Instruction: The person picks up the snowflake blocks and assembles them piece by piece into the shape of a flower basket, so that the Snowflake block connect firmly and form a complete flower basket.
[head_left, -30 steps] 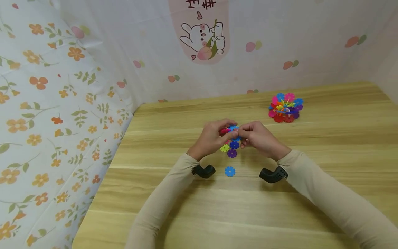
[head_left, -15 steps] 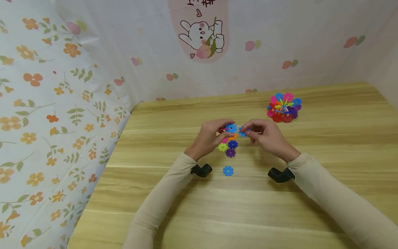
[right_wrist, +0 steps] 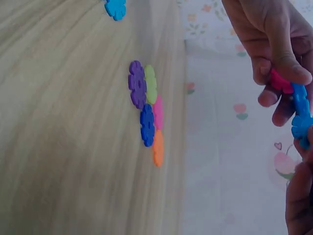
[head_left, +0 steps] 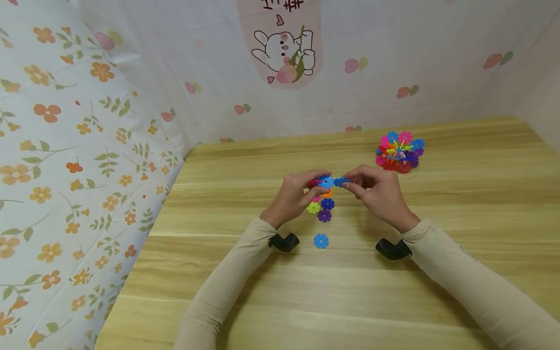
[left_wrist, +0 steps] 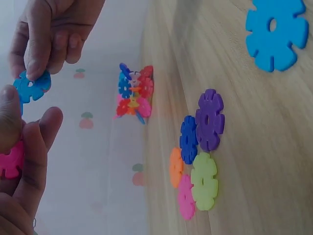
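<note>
My left hand (head_left: 295,197) grips a blue snowflake disc (head_left: 325,182) joined to a pink snowflake disc (left_wrist: 12,162), raised over the table. Across from it, my right hand (head_left: 379,193) pinches another blue snowflake disc (head_left: 340,182) between thumb and fingers. The two blue discs stand edge to edge, and in the right wrist view they overlap at an angle. Below the hands lie loose discs: orange (head_left: 327,193), pink (left_wrist: 186,198), yellow-green (head_left: 313,207), dark blue (head_left: 327,203) and purple (head_left: 324,216). A single light blue disc (head_left: 321,241) lies nearer the front.
A many-coloured cluster of joined discs (head_left: 400,151) stands at the back right of the wooden table (head_left: 280,296). Printed cloth (head_left: 210,63) hangs behind and to the left. Black camera mounts (head_left: 284,242) sit at both wrists.
The right hand has drawn back to the right from the left hand's piece with a blue disc. That disc has since turned and come up to the left hand's blue disc.
</note>
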`<state>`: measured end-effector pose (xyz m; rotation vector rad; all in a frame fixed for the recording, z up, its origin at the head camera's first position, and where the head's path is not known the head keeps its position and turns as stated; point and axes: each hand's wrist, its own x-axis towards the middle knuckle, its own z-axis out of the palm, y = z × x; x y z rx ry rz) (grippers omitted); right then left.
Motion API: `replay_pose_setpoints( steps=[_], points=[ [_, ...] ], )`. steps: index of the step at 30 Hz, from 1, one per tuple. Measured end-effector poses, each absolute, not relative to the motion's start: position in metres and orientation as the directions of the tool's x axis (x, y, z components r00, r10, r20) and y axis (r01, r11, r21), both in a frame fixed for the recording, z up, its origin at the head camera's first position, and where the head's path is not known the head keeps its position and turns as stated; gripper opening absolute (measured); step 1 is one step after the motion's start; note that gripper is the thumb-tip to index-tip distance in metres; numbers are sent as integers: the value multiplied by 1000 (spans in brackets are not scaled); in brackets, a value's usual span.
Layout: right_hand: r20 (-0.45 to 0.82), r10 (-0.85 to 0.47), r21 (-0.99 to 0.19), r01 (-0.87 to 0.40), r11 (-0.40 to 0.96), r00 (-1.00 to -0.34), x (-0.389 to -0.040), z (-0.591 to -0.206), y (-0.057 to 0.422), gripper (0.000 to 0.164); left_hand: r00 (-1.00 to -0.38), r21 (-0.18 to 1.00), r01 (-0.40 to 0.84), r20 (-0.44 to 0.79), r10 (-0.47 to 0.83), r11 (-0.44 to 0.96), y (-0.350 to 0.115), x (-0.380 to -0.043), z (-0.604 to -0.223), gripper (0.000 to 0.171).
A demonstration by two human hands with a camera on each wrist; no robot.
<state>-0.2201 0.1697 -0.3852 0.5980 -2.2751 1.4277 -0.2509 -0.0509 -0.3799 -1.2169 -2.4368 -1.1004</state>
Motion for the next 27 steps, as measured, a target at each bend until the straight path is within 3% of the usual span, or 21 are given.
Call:
replay_pose_setpoints(
  steps=[27],
  points=[
    [579, -233, -681, -621, 388, -781, -225, -380, 169, 13, -711, 709, 644, 415, 568, 287, -47, -246, -384, 32]
  ],
)
